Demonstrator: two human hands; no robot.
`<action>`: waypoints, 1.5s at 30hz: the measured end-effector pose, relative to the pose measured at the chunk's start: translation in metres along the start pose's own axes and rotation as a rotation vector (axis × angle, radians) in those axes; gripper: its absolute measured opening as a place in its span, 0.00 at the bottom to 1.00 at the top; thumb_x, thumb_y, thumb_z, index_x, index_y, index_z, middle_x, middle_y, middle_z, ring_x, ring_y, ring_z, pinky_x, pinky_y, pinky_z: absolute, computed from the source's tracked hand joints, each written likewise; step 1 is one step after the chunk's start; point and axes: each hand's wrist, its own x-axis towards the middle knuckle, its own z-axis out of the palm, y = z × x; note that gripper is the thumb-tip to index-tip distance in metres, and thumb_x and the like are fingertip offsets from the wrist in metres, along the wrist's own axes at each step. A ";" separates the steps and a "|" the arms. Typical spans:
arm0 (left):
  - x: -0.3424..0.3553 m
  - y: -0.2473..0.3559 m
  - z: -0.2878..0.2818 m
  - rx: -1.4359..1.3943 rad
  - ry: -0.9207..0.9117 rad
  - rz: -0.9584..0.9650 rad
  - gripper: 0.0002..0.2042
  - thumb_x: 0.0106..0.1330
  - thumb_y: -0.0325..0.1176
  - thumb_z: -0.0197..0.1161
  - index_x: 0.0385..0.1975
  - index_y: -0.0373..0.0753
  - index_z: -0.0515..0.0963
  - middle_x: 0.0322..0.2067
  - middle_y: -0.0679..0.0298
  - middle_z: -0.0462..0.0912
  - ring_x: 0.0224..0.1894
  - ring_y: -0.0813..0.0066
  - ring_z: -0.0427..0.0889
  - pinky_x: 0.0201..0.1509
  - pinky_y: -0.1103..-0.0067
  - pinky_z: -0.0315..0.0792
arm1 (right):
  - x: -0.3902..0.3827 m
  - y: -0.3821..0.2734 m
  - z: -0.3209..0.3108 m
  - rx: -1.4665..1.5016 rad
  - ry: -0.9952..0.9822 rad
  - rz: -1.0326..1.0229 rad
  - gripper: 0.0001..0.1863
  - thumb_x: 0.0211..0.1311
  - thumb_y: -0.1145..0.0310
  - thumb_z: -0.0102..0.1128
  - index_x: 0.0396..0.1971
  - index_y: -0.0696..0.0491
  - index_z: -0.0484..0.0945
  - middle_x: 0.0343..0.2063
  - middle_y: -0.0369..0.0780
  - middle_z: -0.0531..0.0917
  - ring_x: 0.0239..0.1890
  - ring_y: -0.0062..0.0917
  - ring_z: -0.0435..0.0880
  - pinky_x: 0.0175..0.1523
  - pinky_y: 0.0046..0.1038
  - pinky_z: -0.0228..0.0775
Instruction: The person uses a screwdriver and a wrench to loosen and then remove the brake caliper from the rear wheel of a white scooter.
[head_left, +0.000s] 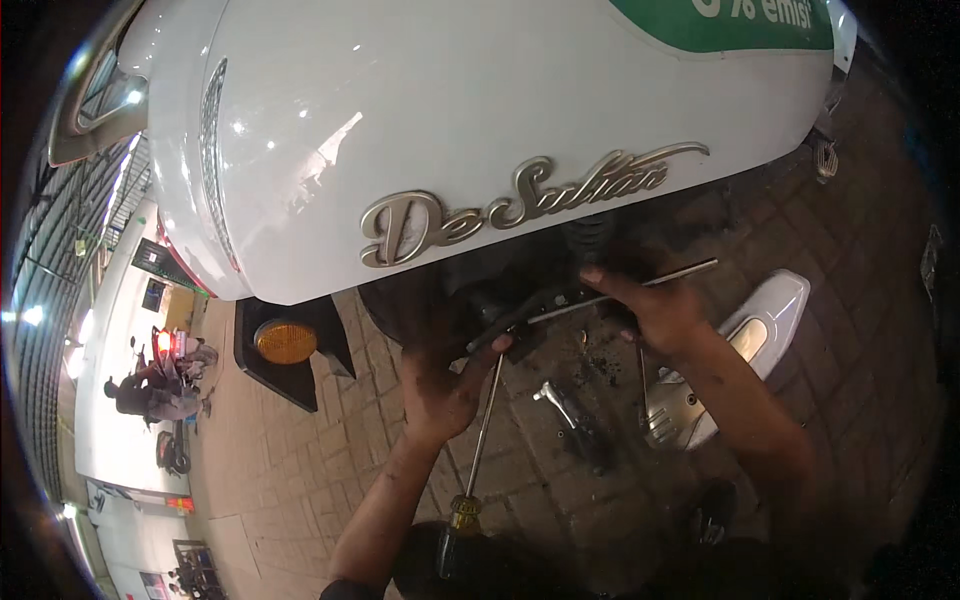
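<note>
A white scooter body panel [450, 110] with a chrome script badge fills the upper view. Beneath its lower edge, my left hand [440, 385] reaches up into the dark underside beside the rear tyre [420, 310], fingers curled on a black bracket [530, 305]. My right hand [655, 310] grips a long thin metal rod [680, 272] that runs out to the right. A long screwdriver [480, 440] with a yellow-and-black handle stands tilted just below my left hand; whether that hand touches it I cannot tell.
A loose white scooter panel [770, 320] lies on the brick paving at right. A metal tool [560, 400] and dark debris lie on the bricks between my arms. An orange reflector [285, 342] sits on the mudguard at left. A person crouches by a motorcycle [160, 390] far left.
</note>
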 end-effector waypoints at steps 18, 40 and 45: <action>-0.001 -0.007 -0.009 -0.007 -0.039 -0.055 0.25 0.62 0.33 0.69 0.55 0.28 0.70 0.47 0.52 0.79 0.49 0.64 0.80 0.51 0.70 0.75 | 0.007 0.039 0.027 -0.012 -0.107 -0.165 0.20 0.64 0.60 0.61 0.49 0.57 0.76 0.31 0.35 0.78 0.22 0.16 0.72 0.21 0.20 0.64; -0.004 -0.023 -0.011 -0.032 -0.004 0.002 0.24 0.65 0.42 0.63 0.53 0.31 0.71 0.48 0.55 0.78 0.50 0.64 0.75 0.56 0.70 0.67 | -0.003 0.037 0.037 0.430 -0.119 0.246 0.12 0.68 0.58 0.54 0.33 0.51 0.77 0.15 0.32 0.73 0.10 0.14 0.63 0.16 0.20 0.52; -0.012 -0.022 -0.005 -0.010 -0.005 -0.093 0.27 0.65 0.42 0.63 0.59 0.31 0.67 0.54 0.54 0.74 0.56 0.62 0.73 0.59 0.69 0.67 | -0.006 0.073 0.034 0.663 -0.240 0.306 0.11 0.66 0.60 0.49 0.32 0.51 0.75 0.13 0.31 0.68 0.11 0.15 0.60 0.18 0.21 0.52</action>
